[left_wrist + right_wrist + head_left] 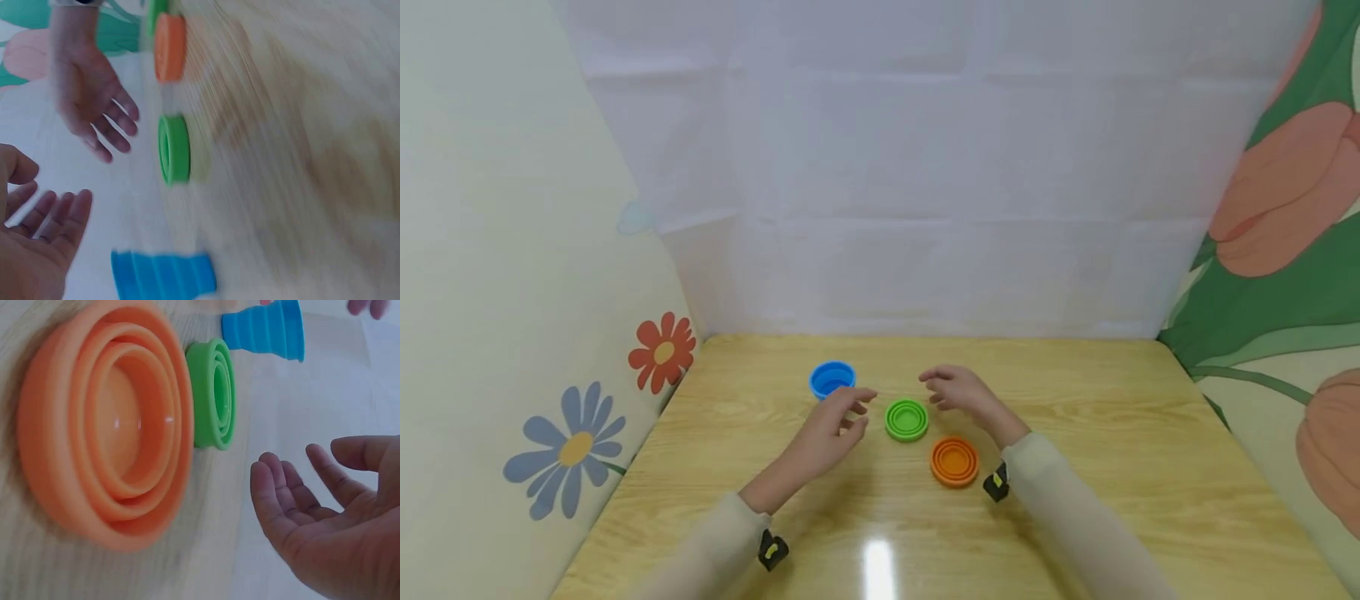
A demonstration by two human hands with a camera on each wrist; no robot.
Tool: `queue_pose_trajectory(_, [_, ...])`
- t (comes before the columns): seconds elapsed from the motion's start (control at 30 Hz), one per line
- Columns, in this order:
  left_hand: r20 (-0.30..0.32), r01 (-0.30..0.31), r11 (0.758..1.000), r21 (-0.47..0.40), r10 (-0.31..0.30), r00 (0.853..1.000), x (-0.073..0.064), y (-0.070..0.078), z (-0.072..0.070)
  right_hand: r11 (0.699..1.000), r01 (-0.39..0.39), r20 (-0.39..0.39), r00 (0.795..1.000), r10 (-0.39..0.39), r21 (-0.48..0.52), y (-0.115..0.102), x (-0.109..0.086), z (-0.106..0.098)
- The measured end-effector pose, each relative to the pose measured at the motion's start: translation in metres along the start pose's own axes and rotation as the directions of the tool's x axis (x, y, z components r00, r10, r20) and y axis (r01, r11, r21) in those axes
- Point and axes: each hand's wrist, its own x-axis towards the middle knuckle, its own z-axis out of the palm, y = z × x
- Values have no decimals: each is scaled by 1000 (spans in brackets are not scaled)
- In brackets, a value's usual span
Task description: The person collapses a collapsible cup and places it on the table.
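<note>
A blue collapsible cup (832, 379) stands extended on the table, with its ribbed wall showing in the right wrist view. A green collapsible cup (906, 420) and an orange collapsible cup (954, 462) lie folded flat into rings, mouths up. My left hand (829, 433) is over the table between the blue and green cups, its fingers loosely bent and holding nothing. It hides part of the blue cup in the head view. My right hand (964, 392) hovers beyond the orange cup, right of the green one, with relaxed fingers and nothing in its grasp.
The wood-grain table (1112, 417) ends at a pale hanging cloth (925, 167) at the back. Flower-printed panels (512, 333) border it on both sides. Each wrist wears a small black device (772, 550).
</note>
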Motion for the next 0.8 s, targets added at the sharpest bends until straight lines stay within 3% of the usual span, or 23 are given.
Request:
queue_pose_trajectory(0.07, [-26,-151,979,140,156,987,-1,-9,-10,998,47,19,999,-46,-31,-8,0,4])
queue_pose_trajectory(0.17, [-51,-324,880,347,363,931,2,-28,-22,985,142,41,990,-138,-100,-17,4,13])
queue_pose_trajectory(0.23, [-59,-377,823,424,441,896,4,-40,-28,961,222,54,975,-216,-165,-22,9,20])
queue_pose_trajectory(0.3, [-59,-391,797,460,467,882,6,-50,-32,923,302,73,953,-293,-240,-27,14,28])
queue_pose_trajectory(0.4, [-57,-375,792,482,456,888,7,-64,-36,861,399,107,916,-386,-315,-31,21,39])
queue_pose_trajectory(0.53, [-62,-335,814,475,411,910,6,-80,-39,810,472,153,881,-447,-348,-32,29,53])
queue_pose_trajectory(0.67, [-57,-314,835,451,378,924,7,-93,-38,771,507,181,861,-475,-385,-31,35,65])
queue_pose_trajectory(0.8, [-51,-304,853,425,357,933,13,-100,-34,743,508,167,857,-488,-437,-29,38,70])
